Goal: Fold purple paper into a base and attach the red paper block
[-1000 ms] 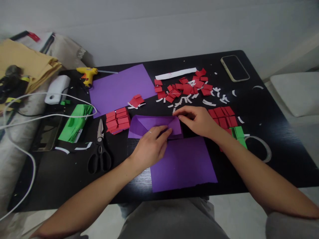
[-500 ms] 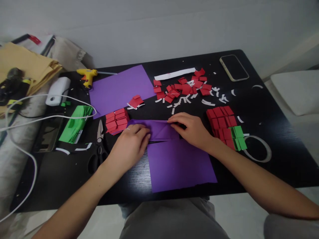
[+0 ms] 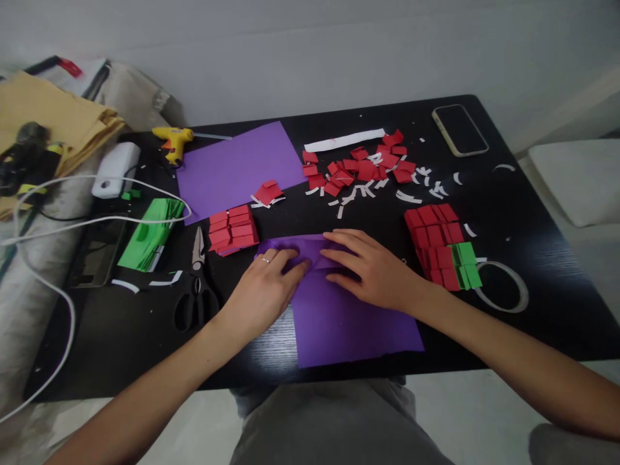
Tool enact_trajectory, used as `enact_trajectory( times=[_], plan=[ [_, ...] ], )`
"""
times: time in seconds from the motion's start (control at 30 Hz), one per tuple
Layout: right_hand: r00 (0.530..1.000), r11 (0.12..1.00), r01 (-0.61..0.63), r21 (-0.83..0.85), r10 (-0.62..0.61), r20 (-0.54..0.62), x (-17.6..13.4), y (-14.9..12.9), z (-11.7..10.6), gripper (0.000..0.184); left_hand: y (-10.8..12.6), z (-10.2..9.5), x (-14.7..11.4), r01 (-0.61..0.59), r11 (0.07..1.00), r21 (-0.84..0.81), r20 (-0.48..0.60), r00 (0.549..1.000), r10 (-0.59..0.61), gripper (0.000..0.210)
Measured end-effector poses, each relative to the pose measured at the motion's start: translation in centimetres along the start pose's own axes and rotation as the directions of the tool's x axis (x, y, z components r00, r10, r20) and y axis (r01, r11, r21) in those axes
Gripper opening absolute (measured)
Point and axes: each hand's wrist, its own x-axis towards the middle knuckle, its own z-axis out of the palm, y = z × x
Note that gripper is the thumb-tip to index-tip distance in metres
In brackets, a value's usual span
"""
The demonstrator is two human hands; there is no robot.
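Note:
A folded strip of purple paper (image 3: 307,247) lies crosswise under both my hands. My left hand (image 3: 264,274), with a ring on one finger, bends its fingers and thumb onto the strip's left part and holds it. Across the right part lie the fingers of my right hand (image 3: 365,268), stretched out and spread, pressing flat. A larger purple sheet (image 3: 356,329) spreads below the strip on the black table. Just left of the strip sits a block of folded red paper pieces (image 3: 235,229).
Black scissors (image 3: 197,297), a green paper stack (image 3: 151,236) and a yellow glue gun (image 3: 174,141) lie left. Another purple sheet (image 3: 237,168) and loose red pieces (image 3: 365,169) are behind. At right are a red-green block (image 3: 436,242), tape roll (image 3: 518,284) and phone (image 3: 460,130).
My right hand has gone from pinching the strip's top edge to lying spread over it. My left fingers have shifted slightly right along the strip. The view has moved a little.

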Motion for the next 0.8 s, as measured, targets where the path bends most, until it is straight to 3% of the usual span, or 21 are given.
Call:
enact_trajectory(
  times=[0.3,0.5,0.8],
  plan=[
    [0.999,0.999,0.031,0.016,-0.031,-0.020,-0.8,0.3,0.1,0.023,-0.5,0.9,-0.3,-0.036,0.999,0.017,-0.052,0.998,0.037,0.033],
    [0.997,0.998,0.062,-0.015,-0.063,-0.039,-1.5,0.1,-0.2,0.027,0.6,0.8,-0.4,-0.020,0.991,0.129,0.031,0.999,0.016,0.048],
    [0.992,0.990,0.114,-0.085,-0.118,-0.042,-2.3,-0.1,0.0,0.034,1.3,0.7,-0.4,0.016,0.989,0.149,0.055,0.998,-0.024,0.063]
  ],
)
